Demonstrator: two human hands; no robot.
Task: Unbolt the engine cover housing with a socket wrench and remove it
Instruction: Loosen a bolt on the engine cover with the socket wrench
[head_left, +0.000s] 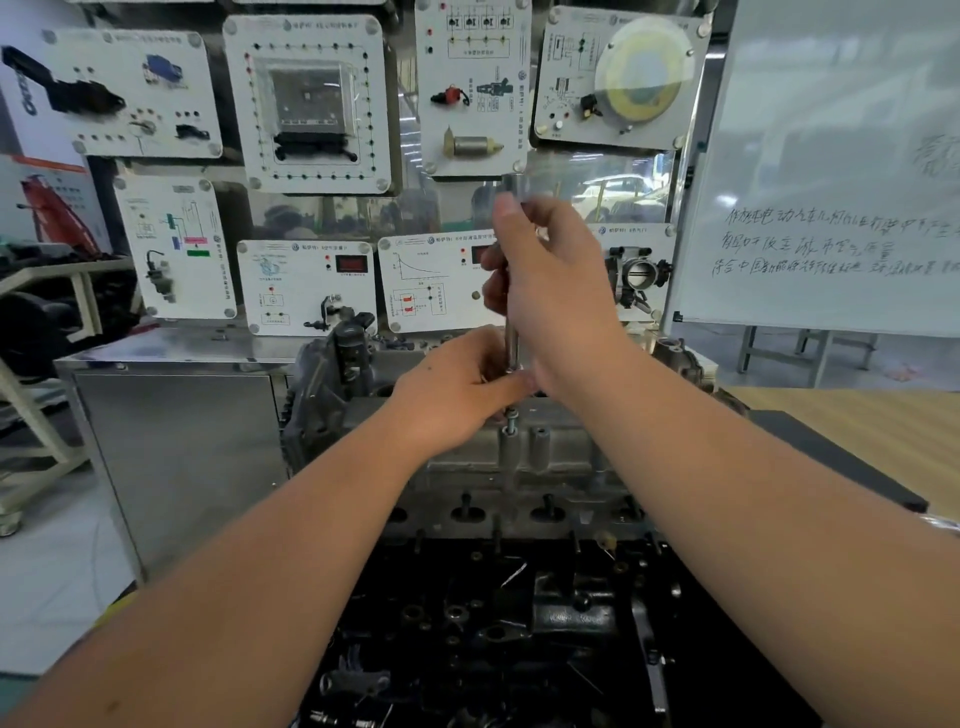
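A grey metal engine cover housing sits on top of the dark engine block in the middle of the view. A long steel socket wrench stands nearly upright over the housing's far edge. My right hand grips its upper shaft, fingers wrapped round it. My left hand pinches the wrench's lower end just above a raised bolt that sticks up from the housing. The socket tip itself is hidden behind my fingers.
A wall of white training panels with mounted car parts stands right behind the engine. A whiteboard with handwriting is at the right, a wooden bench top below it. A steel cabinet stands to the left.
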